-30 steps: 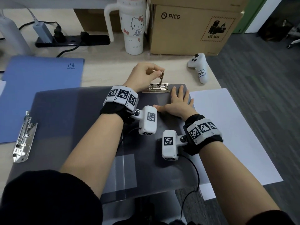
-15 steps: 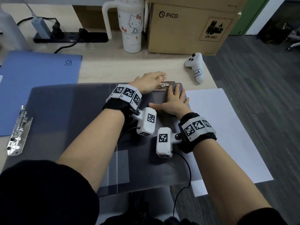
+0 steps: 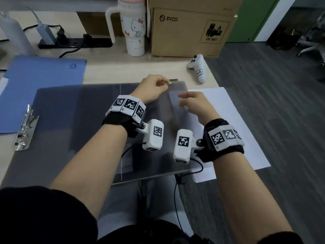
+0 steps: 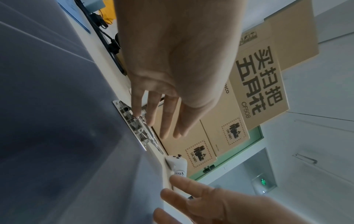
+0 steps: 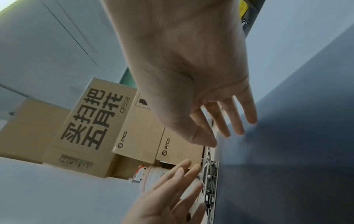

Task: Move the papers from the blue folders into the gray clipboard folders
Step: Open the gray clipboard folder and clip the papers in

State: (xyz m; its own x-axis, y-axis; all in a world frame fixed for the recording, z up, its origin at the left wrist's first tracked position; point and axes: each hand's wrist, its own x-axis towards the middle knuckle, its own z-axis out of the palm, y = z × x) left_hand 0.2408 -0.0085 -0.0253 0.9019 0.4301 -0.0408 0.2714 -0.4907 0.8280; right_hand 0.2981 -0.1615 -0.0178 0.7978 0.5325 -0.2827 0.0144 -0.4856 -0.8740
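Facing both hands: "PICO", "UN 3481" carton (image 3: pixel 190 30)

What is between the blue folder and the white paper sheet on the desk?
The open gray clipboard folder lies between the blue folder and the white paper, seen in the head view.

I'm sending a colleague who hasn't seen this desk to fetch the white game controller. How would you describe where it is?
Start at the PICO cardboard box at the back of the desk. Just in front of it, near the desk's right edge, lies the controller: white, with black buttons and a handwritten label.
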